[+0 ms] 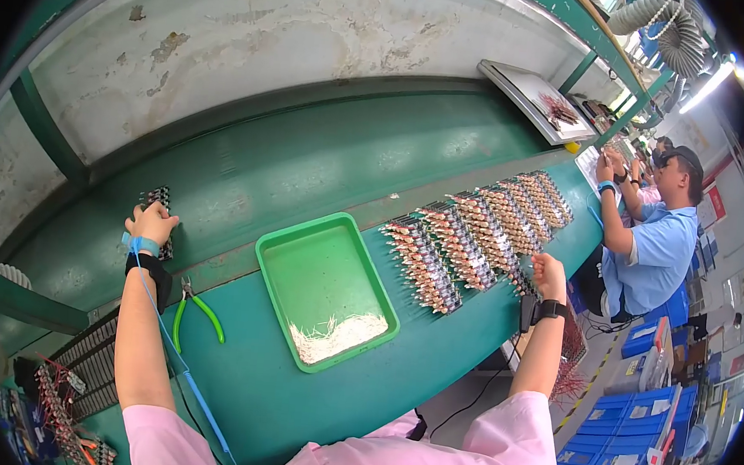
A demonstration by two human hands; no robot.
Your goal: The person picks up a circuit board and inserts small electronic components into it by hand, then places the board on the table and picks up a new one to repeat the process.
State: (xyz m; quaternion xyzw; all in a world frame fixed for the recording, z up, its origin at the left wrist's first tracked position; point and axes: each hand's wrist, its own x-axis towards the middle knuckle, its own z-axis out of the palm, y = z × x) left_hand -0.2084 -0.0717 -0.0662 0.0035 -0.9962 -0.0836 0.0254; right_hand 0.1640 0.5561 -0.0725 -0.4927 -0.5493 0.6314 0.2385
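At the far left, over the green belt, my left hand point(152, 223) has its fingers closed round a dark strip studded with small parts point(162, 194). A blue cord and a black band are on that wrist. My right hand point(549, 276) is closed at the right, beside the near end of the rows of wired component strips point(477, 232); whatever its fingers hold, if anything, is hidden. These rows lie side by side on the green table. Between my hands sits a green tray point(264, 287) with a heap of thin white offcuts point(338, 336) in its near end.
Green-handled cutters point(180, 322) lie by my left forearm. A white tilted panel point(523, 87) with reddish wires stands at the far right. To the right sits a co-worker in a blue shirt point(664, 247). Blue bins point(613, 444) stand on the floor; more wired strips point(61, 405) are lower left.
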